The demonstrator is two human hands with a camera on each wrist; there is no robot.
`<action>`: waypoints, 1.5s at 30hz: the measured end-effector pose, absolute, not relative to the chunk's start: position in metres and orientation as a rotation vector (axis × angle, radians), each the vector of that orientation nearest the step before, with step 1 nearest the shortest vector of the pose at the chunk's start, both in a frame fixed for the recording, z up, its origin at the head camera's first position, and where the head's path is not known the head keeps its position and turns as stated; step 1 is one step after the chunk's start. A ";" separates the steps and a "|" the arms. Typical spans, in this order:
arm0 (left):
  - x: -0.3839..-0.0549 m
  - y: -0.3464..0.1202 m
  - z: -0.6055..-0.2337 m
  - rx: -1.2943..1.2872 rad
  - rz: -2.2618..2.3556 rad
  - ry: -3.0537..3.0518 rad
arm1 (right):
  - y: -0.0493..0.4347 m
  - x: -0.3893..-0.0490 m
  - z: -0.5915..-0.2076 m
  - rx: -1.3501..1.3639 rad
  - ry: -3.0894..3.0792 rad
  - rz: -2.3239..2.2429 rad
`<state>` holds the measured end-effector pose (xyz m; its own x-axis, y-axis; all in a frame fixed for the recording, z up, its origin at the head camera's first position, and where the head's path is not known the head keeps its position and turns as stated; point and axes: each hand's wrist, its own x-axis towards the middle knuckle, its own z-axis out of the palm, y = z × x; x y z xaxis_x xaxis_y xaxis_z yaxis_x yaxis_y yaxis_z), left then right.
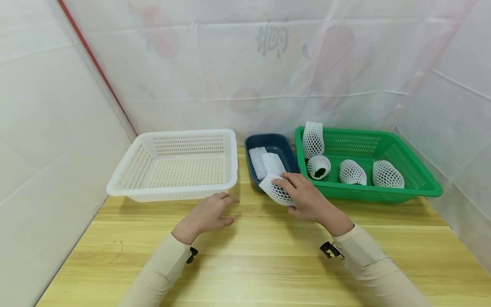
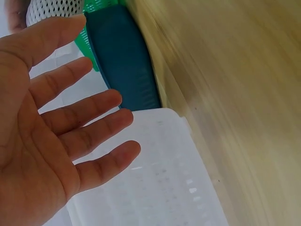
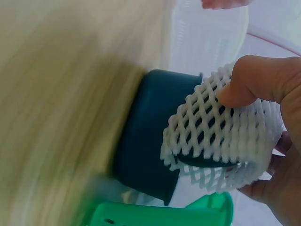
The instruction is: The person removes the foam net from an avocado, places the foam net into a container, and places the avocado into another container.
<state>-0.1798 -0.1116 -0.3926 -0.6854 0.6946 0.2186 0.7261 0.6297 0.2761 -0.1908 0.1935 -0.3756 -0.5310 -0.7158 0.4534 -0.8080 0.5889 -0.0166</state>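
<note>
My right hand grips a white foam net sleeve just in front of a small dark blue basin. In the right wrist view, the thumb presses the mesh of the net sleeve and something dark shows through it; whether that lies inside or behind, I cannot tell. Two flattened foam nets lie in the basin. My left hand hovers near the front right corner of a white basket, fingers spread and holding nothing in the left wrist view.
At the right stands a green basket with several net-wrapped things, among them a round one with a dark end showing. An upright foam net leans at its left corner. All stand on a wooden table before a white sheet wall.
</note>
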 end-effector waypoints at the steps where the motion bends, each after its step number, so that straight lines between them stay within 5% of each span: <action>1: -0.180 -0.113 -0.393 -1.200 -0.528 -2.760 | 0.193 -0.191 -0.377 1.234 -2.420 0.320; 26: -0.182 -0.142 -0.403 -1.117 -0.521 -2.822 | 0.177 -0.190 -0.412 1.316 -2.583 0.278; 45: -0.181 -0.126 -0.389 -1.109 -0.621 -2.816 | 0.187 -0.180 -0.382 1.218 -2.645 0.304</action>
<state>-0.1809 -0.1256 -0.3890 -0.7413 0.6432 0.1915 0.6641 0.6619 0.3476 -0.1798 0.1871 -0.3821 -0.6352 -0.7210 0.2767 -0.7650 0.6367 -0.0972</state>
